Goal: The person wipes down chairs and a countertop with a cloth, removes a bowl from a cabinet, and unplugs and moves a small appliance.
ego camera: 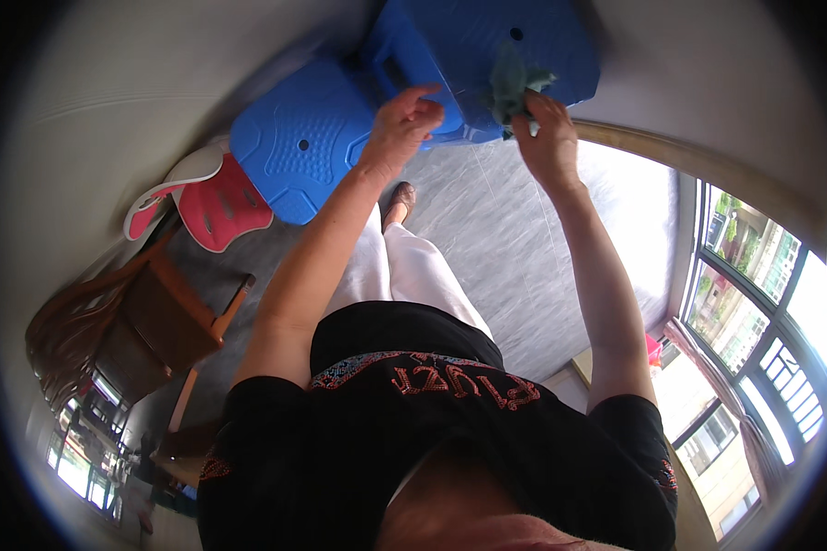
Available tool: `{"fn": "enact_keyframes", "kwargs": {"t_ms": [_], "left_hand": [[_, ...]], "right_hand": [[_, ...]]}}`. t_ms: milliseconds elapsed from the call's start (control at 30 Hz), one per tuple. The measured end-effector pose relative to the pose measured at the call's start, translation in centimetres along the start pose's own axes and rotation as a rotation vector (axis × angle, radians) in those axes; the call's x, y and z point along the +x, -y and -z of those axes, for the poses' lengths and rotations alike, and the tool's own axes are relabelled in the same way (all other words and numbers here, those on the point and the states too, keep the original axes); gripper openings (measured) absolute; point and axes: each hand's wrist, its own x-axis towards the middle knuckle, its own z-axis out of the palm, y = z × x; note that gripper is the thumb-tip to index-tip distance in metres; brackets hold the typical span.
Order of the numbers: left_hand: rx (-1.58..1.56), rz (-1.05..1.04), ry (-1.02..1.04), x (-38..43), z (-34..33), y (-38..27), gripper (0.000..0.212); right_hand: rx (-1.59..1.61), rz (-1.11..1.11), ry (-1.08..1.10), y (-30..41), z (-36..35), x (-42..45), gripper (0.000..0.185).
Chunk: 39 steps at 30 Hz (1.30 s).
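My right hand (546, 134) pinches a thin, crumpled green cloth (510, 86) between thumb and fingers. The cloth hangs over the near part of a dark blue plastic surface (475, 31), which has a round hole in it. My left hand (405, 127) is bent at the fingers and holds nothing. It hovers in front of the lower blue plastic seat (317, 131), close to the edge of the darker blue surface. That seat is studded with raised dots and also has a round hole. Whether my left fingertips touch the blue plastic, I cannot tell.
A red and white chair (224, 206) stands left of the blue seat, by the wall. Nearer on the left is a brown wooden chair (145, 324). Grey marbled tiles (496, 220) cover the floor. Windows (744, 296) with a tied curtain (723, 392) line the right side.
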Motion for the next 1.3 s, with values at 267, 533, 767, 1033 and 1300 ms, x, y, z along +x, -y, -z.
{"fn": "enact_keyframes", "kwargs": {"t_ms": [267, 533, 767, 1033, 1300], "left_hand": [[0.123, 0.105, -0.205, 1.9, 3.8, -0.4, 0.033], [0.106, 0.269, -0.223, -1.2, 8.1, 4.8, 0.029], [0.083, 0.537, -0.513, -7.3, 14.0, 10.3, 0.026], [-0.029, 0.635, -0.099, -8.4, 7.8, 9.5, 0.044], [-0.258, 0.473, -0.128, -7.0, 5.4, 9.3, 0.032]], "right_hand": [[-0.155, 0.202, 0.087, -0.9, -9.4, 9.9, 0.041], [-0.465, -0.06, -0.08, -18.8, -5.2, 12.1, 0.042], [-0.243, -0.113, -0.09, -10.8, -4.3, -2.2, 0.039], [0.68, -0.85, 0.089, 5.1, -5.7, -10.9, 0.032], [0.891, -0.756, 0.538, 10.9, -8.0, -10.1, 0.045]]}}
